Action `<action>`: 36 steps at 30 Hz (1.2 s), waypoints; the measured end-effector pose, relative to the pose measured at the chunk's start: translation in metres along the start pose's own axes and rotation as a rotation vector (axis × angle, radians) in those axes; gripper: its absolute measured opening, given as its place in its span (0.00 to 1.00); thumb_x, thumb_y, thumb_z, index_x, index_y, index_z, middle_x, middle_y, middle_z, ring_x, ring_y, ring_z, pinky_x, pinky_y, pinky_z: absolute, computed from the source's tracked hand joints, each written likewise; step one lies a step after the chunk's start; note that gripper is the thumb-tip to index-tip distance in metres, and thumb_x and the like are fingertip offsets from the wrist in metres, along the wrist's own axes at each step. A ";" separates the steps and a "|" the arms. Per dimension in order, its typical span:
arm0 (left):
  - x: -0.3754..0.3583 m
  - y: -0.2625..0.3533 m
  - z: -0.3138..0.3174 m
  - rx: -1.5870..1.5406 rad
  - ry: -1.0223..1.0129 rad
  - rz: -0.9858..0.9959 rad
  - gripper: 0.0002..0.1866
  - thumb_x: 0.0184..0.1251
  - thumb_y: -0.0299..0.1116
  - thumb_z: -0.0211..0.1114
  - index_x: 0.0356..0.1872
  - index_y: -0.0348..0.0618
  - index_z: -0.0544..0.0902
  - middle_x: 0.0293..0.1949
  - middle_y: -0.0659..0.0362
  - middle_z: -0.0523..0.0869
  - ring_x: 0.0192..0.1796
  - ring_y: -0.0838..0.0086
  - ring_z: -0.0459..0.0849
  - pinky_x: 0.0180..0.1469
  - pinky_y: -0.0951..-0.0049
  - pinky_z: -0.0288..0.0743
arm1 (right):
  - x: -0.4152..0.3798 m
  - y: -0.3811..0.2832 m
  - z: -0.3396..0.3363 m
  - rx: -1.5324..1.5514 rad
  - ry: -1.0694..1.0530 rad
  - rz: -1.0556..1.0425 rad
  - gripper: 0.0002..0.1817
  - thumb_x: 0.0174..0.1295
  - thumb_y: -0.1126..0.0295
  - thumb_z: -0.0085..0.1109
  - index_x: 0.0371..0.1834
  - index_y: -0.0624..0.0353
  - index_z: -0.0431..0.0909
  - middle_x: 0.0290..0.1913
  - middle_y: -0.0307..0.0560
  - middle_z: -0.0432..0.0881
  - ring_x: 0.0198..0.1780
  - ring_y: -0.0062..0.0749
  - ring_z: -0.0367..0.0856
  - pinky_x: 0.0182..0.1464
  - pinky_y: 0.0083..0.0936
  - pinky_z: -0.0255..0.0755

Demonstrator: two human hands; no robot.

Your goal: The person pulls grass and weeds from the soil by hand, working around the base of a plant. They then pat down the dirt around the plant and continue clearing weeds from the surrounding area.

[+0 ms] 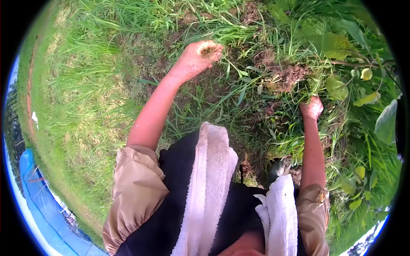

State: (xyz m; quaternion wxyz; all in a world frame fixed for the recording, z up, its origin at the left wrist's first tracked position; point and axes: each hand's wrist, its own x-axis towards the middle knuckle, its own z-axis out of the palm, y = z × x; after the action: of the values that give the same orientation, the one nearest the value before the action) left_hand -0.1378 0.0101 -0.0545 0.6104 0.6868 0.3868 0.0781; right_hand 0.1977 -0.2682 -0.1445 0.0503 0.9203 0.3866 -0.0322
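My left hand [196,59] is above the weedy ground at upper centre. Its fingers are curled in, and soil shows on them; whatever they may hold is hidden. On the right, my right hand [311,107] is closed low among the grass [315,83], with blades coming out by its fingertips, which are partly hidden. Just to the upper left of that hand lies a brown clump of roots and soil [290,77]. Cut or pulled green weeds [243,85] are strewn over the dark soil between both hands.
Broad-leaved plants [337,87] with a stem stand along the right side. Longer grass [81,85] covers the left. A white towel [209,183] hangs from my neck over the dark clothing. A blue sheet [38,200] is far off at lower left.
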 end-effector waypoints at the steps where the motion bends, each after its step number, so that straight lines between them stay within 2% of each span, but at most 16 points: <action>1: -0.016 -0.023 -0.012 0.121 0.151 -0.002 0.16 0.59 0.31 0.67 0.48 0.44 0.78 0.47 0.60 0.82 0.40 0.79 0.80 0.43 0.74 0.77 | 0.003 0.003 0.007 -0.059 0.026 -0.041 0.13 0.53 0.57 0.54 0.36 0.51 0.80 0.34 0.46 0.84 0.33 0.42 0.83 0.35 0.34 0.78; 4: -0.074 -0.096 -0.016 0.428 0.322 -0.157 0.20 0.55 0.29 0.68 0.50 0.46 0.77 0.43 0.57 0.83 0.35 0.76 0.80 0.41 0.74 0.77 | 0.006 0.012 0.019 -0.116 0.052 -0.012 0.15 0.53 0.55 0.55 0.36 0.50 0.81 0.34 0.46 0.84 0.32 0.42 0.84 0.35 0.34 0.79; 6: -0.116 -0.139 0.003 0.702 0.246 -0.007 0.29 0.48 0.28 0.68 0.56 0.50 0.75 0.51 0.50 0.79 0.52 0.59 0.77 0.55 0.63 0.72 | 0.005 0.010 0.017 -0.130 0.036 0.014 0.16 0.53 0.53 0.56 0.35 0.51 0.82 0.33 0.47 0.84 0.33 0.43 0.84 0.35 0.36 0.79; 7: -0.132 -0.150 0.012 0.812 0.095 -0.109 0.35 0.45 0.29 0.70 0.60 0.52 0.71 0.58 0.50 0.74 0.60 0.51 0.70 0.62 0.59 0.67 | 0.003 0.009 0.017 -0.074 0.073 0.023 0.16 0.52 0.52 0.55 0.33 0.51 0.82 0.33 0.48 0.84 0.33 0.45 0.84 0.35 0.37 0.78; 10: -0.147 -0.146 0.052 0.697 -0.093 -0.017 0.42 0.44 0.33 0.71 0.66 0.54 0.65 0.66 0.50 0.64 0.65 0.50 0.63 0.66 0.54 0.61 | 0.003 0.003 0.010 -0.142 0.056 0.032 0.16 0.51 0.53 0.55 0.29 0.53 0.83 0.33 0.50 0.84 0.33 0.46 0.83 0.37 0.37 0.78; 13: -0.143 -0.181 0.094 0.657 0.023 0.334 0.17 0.52 0.30 0.65 0.45 0.45 0.78 0.54 0.51 0.75 0.54 0.55 0.75 0.54 0.56 0.71 | 0.003 0.008 0.013 -0.197 0.034 0.036 0.15 0.49 0.55 0.57 0.24 0.55 0.82 0.31 0.52 0.84 0.33 0.46 0.83 0.37 0.37 0.78; 16: -0.130 -0.194 0.105 0.170 0.131 0.021 0.11 0.59 0.39 0.64 0.29 0.43 0.76 0.40 0.58 0.77 0.44 0.64 0.77 0.45 0.58 0.70 | 0.004 0.011 0.015 -0.210 0.037 0.039 0.16 0.49 0.54 0.58 0.24 0.55 0.82 0.31 0.51 0.84 0.32 0.46 0.83 0.37 0.37 0.78; 19: -0.137 -0.187 0.097 -0.810 0.321 -0.644 0.12 0.65 0.43 0.59 0.27 0.49 0.73 0.27 0.66 0.71 0.31 0.75 0.71 0.31 0.68 0.66 | 0.007 0.015 0.019 -0.256 0.057 -0.005 0.19 0.51 0.50 0.56 0.25 0.56 0.82 0.29 0.51 0.84 0.31 0.45 0.84 0.35 0.36 0.78; 20: -0.144 -0.172 0.101 -0.790 0.379 -0.717 0.13 0.68 0.47 0.55 0.27 0.53 0.74 0.25 0.70 0.68 0.27 0.83 0.65 0.26 0.77 0.61 | 0.007 0.016 0.020 -0.279 0.040 0.010 0.20 0.51 0.50 0.56 0.25 0.57 0.82 0.29 0.52 0.84 0.31 0.45 0.84 0.34 0.36 0.78; 23: -0.143 -0.095 0.068 -0.946 0.424 -0.735 0.14 0.67 0.46 0.56 0.25 0.52 0.75 0.26 0.71 0.70 0.25 0.85 0.66 0.24 0.77 0.60 | 0.007 0.018 0.020 -0.268 0.002 0.032 0.20 0.50 0.50 0.57 0.24 0.58 0.82 0.29 0.52 0.84 0.30 0.45 0.84 0.33 0.37 0.78; 25: -0.123 -0.073 0.034 -0.942 0.660 -0.518 0.13 0.68 0.46 0.56 0.27 0.53 0.77 0.26 0.71 0.73 0.26 0.87 0.68 0.24 0.78 0.62 | 0.008 0.020 0.024 -0.269 -0.002 0.056 0.20 0.49 0.50 0.58 0.25 0.59 0.82 0.29 0.53 0.84 0.30 0.46 0.84 0.33 0.37 0.78; 27: -0.110 -0.112 -0.010 -0.440 0.617 -0.367 0.09 0.66 0.42 0.59 0.34 0.49 0.78 0.29 0.64 0.79 0.29 0.77 0.77 0.27 0.71 0.69 | 0.009 0.016 0.019 -0.310 0.001 0.040 0.20 0.50 0.51 0.58 0.25 0.59 0.82 0.29 0.53 0.84 0.31 0.45 0.84 0.34 0.37 0.79; 29: -0.112 -0.154 -0.029 0.654 0.826 -0.019 0.09 0.62 0.36 0.60 0.37 0.42 0.76 0.31 0.52 0.82 0.35 0.61 0.83 0.34 0.61 0.75 | 0.008 0.019 0.021 -0.266 0.039 0.011 0.20 0.52 0.50 0.56 0.26 0.58 0.82 0.29 0.52 0.84 0.31 0.44 0.84 0.34 0.37 0.78; 30: -0.129 -0.149 -0.026 0.839 0.744 -0.229 0.10 0.59 0.32 0.58 0.37 0.36 0.76 0.34 0.44 0.82 0.42 0.50 0.82 0.43 0.54 0.75 | 0.007 0.015 0.019 -0.281 0.028 0.009 0.20 0.52 0.50 0.57 0.25 0.58 0.82 0.29 0.52 0.84 0.31 0.44 0.84 0.34 0.37 0.78; 32: -0.155 -0.194 -0.019 1.025 0.498 -0.691 0.09 0.59 0.30 0.56 0.38 0.37 0.76 0.37 0.46 0.82 0.43 0.54 0.83 0.44 0.56 0.77 | 0.005 0.005 0.009 -0.308 0.003 0.011 0.19 0.51 0.51 0.57 0.25 0.57 0.82 0.29 0.52 0.84 0.31 0.44 0.84 0.33 0.37 0.78; 36: -0.179 -0.232 -0.020 1.112 0.322 -0.777 0.10 0.56 0.29 0.55 0.38 0.39 0.79 0.41 0.47 0.83 0.43 0.57 0.84 0.44 0.59 0.78 | 0.007 0.018 0.022 -0.284 0.020 0.000 0.16 0.52 0.54 0.55 0.24 0.55 0.82 0.29 0.50 0.84 0.30 0.44 0.84 0.32 0.36 0.78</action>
State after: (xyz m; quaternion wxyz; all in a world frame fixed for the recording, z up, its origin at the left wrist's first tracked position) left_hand -0.3733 -0.0964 -0.1925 0.0868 0.6890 0.6729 -0.2548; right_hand 0.2156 -0.2784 -0.1656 0.1763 0.9041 0.3879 0.0319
